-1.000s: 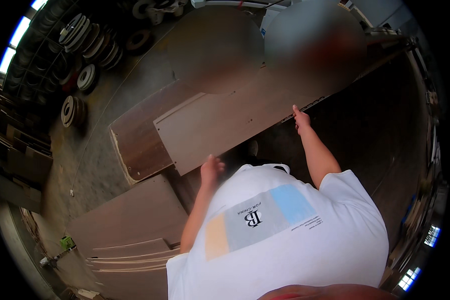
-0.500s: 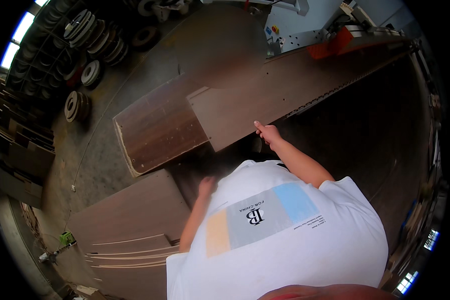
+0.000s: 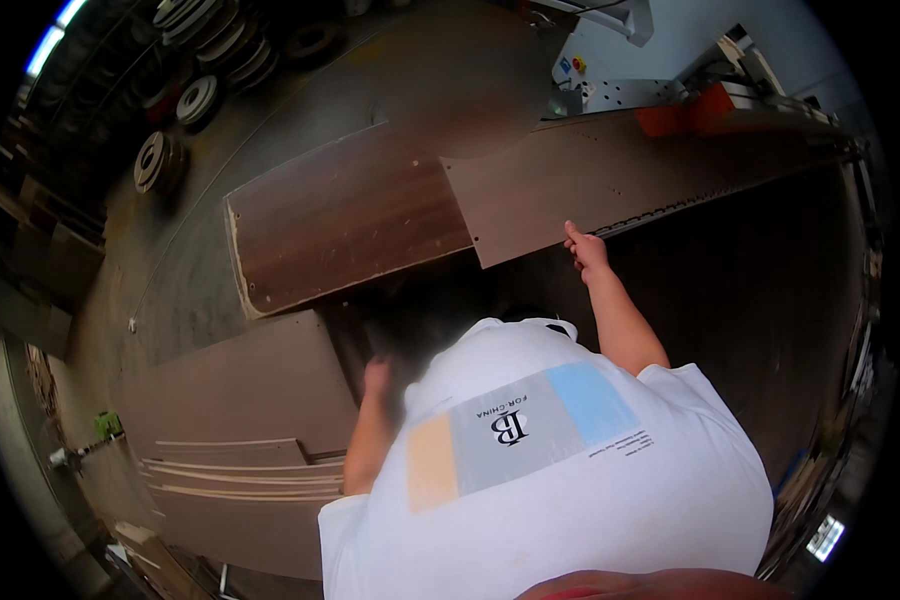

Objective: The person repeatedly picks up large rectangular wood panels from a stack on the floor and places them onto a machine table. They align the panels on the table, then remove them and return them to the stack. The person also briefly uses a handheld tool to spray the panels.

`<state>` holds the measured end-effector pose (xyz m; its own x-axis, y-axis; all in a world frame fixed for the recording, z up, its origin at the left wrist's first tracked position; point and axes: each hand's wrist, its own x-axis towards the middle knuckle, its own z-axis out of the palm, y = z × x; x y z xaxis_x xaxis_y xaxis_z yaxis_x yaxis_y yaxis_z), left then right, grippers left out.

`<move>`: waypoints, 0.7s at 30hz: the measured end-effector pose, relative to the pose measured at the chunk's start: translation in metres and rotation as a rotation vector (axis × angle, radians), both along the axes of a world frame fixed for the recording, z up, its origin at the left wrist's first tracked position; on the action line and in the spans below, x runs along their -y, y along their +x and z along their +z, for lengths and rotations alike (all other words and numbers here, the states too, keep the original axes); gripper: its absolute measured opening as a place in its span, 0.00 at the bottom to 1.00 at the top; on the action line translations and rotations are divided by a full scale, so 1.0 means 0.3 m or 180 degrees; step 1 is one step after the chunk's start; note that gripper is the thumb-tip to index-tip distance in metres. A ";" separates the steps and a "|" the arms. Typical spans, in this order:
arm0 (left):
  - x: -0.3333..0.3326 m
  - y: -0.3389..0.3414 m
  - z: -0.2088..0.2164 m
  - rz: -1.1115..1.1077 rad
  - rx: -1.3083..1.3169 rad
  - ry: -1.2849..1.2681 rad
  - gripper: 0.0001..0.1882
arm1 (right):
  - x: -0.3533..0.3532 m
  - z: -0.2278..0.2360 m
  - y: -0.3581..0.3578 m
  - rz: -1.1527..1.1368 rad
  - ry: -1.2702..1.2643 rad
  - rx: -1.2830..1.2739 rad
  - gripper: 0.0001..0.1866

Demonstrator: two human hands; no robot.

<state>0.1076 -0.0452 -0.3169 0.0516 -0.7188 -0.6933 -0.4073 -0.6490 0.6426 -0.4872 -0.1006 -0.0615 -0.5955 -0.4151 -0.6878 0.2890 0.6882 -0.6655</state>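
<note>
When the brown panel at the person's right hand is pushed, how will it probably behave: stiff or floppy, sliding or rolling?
The brown panel is probably stiff: its overhanging corner shows no clear droop. Being flat, it would likely slide rather than roll. Its broad area may make it awkward to lift one-handed.

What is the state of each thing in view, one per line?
Right hand: closed on the edge of the brown panel
Left hand: blurred, finger pose unclear
Brown panel: flat, partly covering the darker board
Darker board: left end uncovered, edge worn
Board stack: flat, layers uneven
Machine: running or stopped, cannot tell
</note>
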 end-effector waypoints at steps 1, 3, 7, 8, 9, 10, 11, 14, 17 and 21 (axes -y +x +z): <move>0.003 -0.080 0.082 -0.0059 0.0077 -0.0044 0.11 | -0.014 -0.012 -0.033 -0.0055 -0.0048 -0.0027 0.25; 0.035 -0.284 0.341 0.0019 -0.0045 -0.0016 0.15 | -0.064 -0.039 -0.119 -0.0197 -0.0245 -0.0025 0.25; -0.113 -0.367 0.222 -0.0088 0.0186 0.0187 0.20 | -0.059 -0.068 -0.227 -0.0064 -0.0374 0.0037 0.25; -0.125 -0.432 0.272 -0.0303 0.0449 0.0059 0.19 | -0.067 -0.091 -0.261 -0.0153 -0.0334 -0.0042 0.25; -0.148 -0.495 0.350 -0.0564 0.0686 -0.0039 0.18 | -0.081 -0.104 -0.291 -0.0279 -0.0281 -0.0158 0.25; -0.181 -0.533 0.414 -0.0564 0.0771 -0.0040 0.18 | -0.092 -0.102 -0.313 -0.0293 -0.0287 -0.0168 0.26; -0.207 -0.576 0.473 -0.0588 0.0849 -0.0051 0.17 | -0.101 -0.095 -0.342 -0.0332 -0.0302 -0.0187 0.26; -0.321 -0.620 0.487 -0.0219 0.0711 0.0107 0.17 | -0.098 -0.097 -0.435 -0.0277 -0.0348 -0.0181 0.27; -0.438 -0.649 0.500 0.0180 0.0638 0.0121 0.16 | -0.112 -0.117 -0.532 -0.0298 -0.0457 -0.0223 0.29; -0.607 -0.702 0.572 0.1005 0.0433 0.0201 0.13 | -0.134 -0.119 -0.654 -0.0449 -0.0214 -0.0589 0.32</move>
